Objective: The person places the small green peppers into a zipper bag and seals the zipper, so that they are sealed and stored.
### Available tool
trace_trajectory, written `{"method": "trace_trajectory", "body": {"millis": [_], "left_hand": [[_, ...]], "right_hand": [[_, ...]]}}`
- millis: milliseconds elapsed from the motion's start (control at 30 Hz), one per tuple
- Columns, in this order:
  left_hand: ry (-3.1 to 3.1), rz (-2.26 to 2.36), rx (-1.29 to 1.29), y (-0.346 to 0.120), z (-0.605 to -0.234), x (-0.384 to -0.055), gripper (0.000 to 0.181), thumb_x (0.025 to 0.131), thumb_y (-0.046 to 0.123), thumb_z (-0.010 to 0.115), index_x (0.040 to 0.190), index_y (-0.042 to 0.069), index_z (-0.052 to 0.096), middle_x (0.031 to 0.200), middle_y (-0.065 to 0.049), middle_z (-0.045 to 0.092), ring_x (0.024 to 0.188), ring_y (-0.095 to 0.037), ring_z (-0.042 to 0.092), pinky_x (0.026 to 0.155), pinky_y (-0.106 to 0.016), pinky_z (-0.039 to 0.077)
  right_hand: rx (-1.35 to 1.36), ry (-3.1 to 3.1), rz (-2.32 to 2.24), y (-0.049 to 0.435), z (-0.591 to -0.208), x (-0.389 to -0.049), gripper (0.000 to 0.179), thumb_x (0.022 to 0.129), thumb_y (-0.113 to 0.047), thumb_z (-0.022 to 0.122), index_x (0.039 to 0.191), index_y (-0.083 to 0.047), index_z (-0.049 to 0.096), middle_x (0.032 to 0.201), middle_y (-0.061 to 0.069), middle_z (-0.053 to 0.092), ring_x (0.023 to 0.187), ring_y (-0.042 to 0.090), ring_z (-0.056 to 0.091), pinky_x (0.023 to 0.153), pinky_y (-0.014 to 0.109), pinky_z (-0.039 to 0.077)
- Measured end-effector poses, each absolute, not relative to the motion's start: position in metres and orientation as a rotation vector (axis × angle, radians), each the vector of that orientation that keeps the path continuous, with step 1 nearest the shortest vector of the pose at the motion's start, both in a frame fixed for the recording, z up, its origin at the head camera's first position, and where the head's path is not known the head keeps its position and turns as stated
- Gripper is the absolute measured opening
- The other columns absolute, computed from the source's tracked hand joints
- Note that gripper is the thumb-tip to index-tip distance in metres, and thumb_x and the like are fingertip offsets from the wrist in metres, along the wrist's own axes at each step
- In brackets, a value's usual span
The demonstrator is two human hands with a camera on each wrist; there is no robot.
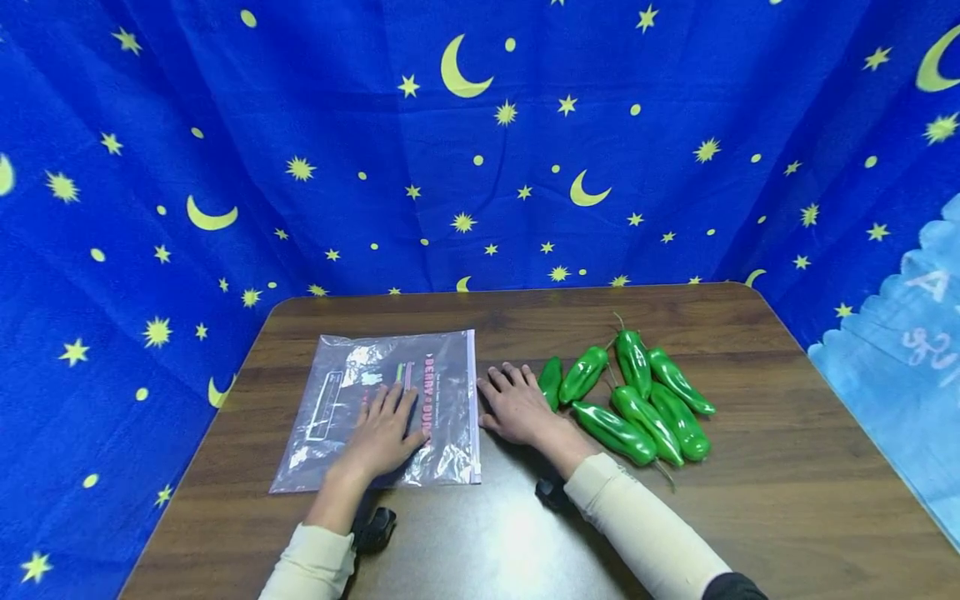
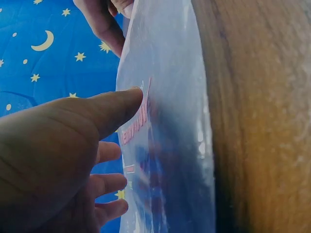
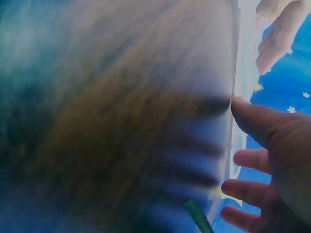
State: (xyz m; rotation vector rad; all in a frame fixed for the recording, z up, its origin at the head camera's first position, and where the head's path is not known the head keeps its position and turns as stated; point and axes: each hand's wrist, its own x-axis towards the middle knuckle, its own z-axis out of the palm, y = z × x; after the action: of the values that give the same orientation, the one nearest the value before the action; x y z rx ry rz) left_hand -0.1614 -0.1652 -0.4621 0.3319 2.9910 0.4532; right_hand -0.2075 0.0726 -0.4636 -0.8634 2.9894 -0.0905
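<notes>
A clear plastic zip bag (image 1: 442,454) with pink lettering lies flat on the left part of the table, its slider edge toward the right. My left hand (image 1: 384,437) rests on the bag with fingers spread; in the left wrist view the thumb (image 2: 124,99) lies against the plastic film. Just right of the bag's zip edge, my right hand (image 1: 517,408) lies with straight fingers on the tabletop, close to the zip edge. Right beside that hand is a group of several shiny green peppers (image 1: 633,367), the nearest one (image 1: 551,379) partly hidden behind it.
The brown wooden table (image 1: 780,500) has rounded far corners. A blue curtain (image 1: 525,142) with yellow moons and stars hangs behind it and along the left. At the right edge hangs a light blue cloth (image 1: 900,333) with white letters.
</notes>
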Motion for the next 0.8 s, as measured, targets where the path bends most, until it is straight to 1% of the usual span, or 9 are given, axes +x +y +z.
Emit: {"method": "trace_trajectory", "body": {"millis": [200, 300, 567, 667, 800], "left_hand": [[2.989, 0.451, 0.339, -0.1651, -0.4655, -0.1593, 0.070, 0.089, 0.040, 0.058, 0.145, 0.006, 0.034, 0.151, -0.024, 0.028, 0.141, -0.046, 0.020, 0.110, -0.068, 0.014], [2.991, 0.460, 0.345, -0.1652, -0.4682, -0.1586, 0.069, 0.089, 0.040, 0.058, 0.144, 0.006, 0.035, 0.150, -0.024, 0.029, 0.140, -0.046, 0.021, 0.108, -0.070, 0.016], [2.973, 0.480, 0.322, -0.1653, -0.4689, -0.1573, 0.071, 0.089, 0.041, 0.057, 0.146, 0.007, 0.032, 0.152, -0.023, 0.025, 0.141, -0.045, 0.018, 0.109, -0.068, 0.015], [2.990, 0.484, 0.330, -0.1648, -0.4684, -0.1564, 0.070, 0.089, 0.040, 0.058, 0.145, 0.006, 0.033, 0.151, -0.024, 0.027, 0.141, -0.046, 0.020, 0.109, -0.069, 0.015], [3.004, 0.493, 0.332, -0.1646, -0.4688, -0.1551, 0.070, 0.088, 0.038, 0.059, 0.144, 0.005, 0.034, 0.150, -0.025, 0.028, 0.140, -0.047, 0.021, 0.109, -0.069, 0.015]], "right_hand": [[-0.867, 2.977, -0.083, 0.0716, -0.4632, -0.2059, 0.064, 0.088, -0.047, 0.057, 0.140, -0.014, 0.044, 0.147, 0.015, 0.041, 0.138, 0.037, 0.033, 0.113, 0.056, 0.024], [-0.861, 2.968, -0.092, 0.0708, -0.4637, -0.2050, 0.064, 0.088, -0.047, 0.057, 0.141, -0.015, 0.043, 0.148, 0.014, 0.040, 0.139, 0.036, 0.032, 0.114, 0.056, 0.023], [-0.858, 2.958, -0.125, 0.0699, -0.4639, -0.2032, 0.065, 0.088, -0.047, 0.056, 0.143, -0.015, 0.041, 0.149, 0.013, 0.038, 0.140, 0.035, 0.030, 0.114, 0.055, 0.023], [-0.902, 2.964, -0.158, 0.0696, -0.4636, -0.2027, 0.065, 0.088, -0.047, 0.057, 0.142, -0.013, 0.042, 0.149, 0.013, 0.039, 0.139, 0.036, 0.031, 0.113, 0.055, 0.025], [-1.024, 2.981, -0.235, 0.0687, -0.4633, -0.2031, 0.062, 0.089, -0.044, 0.057, 0.139, -0.010, 0.045, 0.146, 0.013, 0.042, 0.136, 0.037, 0.036, 0.110, 0.056, 0.030]]}}
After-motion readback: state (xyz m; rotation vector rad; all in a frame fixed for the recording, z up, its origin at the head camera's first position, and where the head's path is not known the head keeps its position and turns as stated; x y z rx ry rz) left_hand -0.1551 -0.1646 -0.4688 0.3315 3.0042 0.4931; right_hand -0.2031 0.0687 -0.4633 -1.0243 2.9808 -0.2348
